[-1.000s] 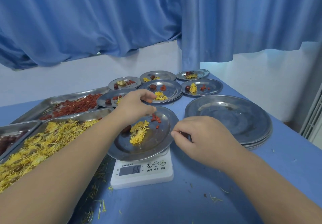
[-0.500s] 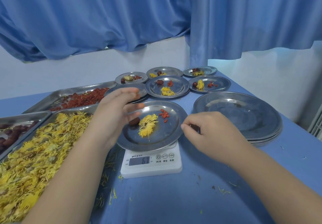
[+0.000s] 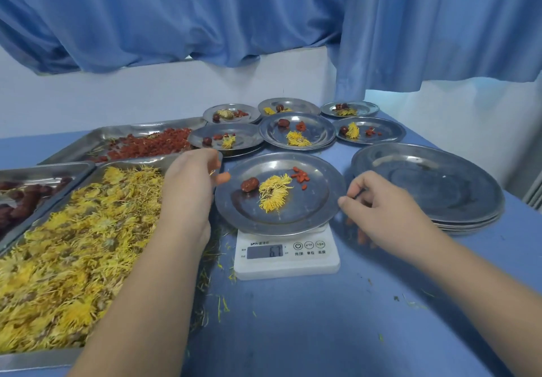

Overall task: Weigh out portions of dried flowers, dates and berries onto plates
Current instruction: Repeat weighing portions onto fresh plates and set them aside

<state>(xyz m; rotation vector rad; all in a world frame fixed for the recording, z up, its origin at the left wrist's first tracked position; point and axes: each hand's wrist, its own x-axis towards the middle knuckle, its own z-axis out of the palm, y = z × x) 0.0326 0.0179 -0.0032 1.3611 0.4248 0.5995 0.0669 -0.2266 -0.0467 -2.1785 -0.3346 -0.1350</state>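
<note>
Weighing a portion on the plate [image 3: 293,224], which sits on the scale [image 3: 286,262].
Thin steel, light and slippery, so its loose flower [image 3: 274,196] and berries [image 3: 300,176] slide easily; better held level by both rims. The right hand [image 3: 378,212] pinches the right rim; the left hand [image 3: 190,183] is curled at the left rim, grip unclear. A second ago it hovered over the berries.
</note>
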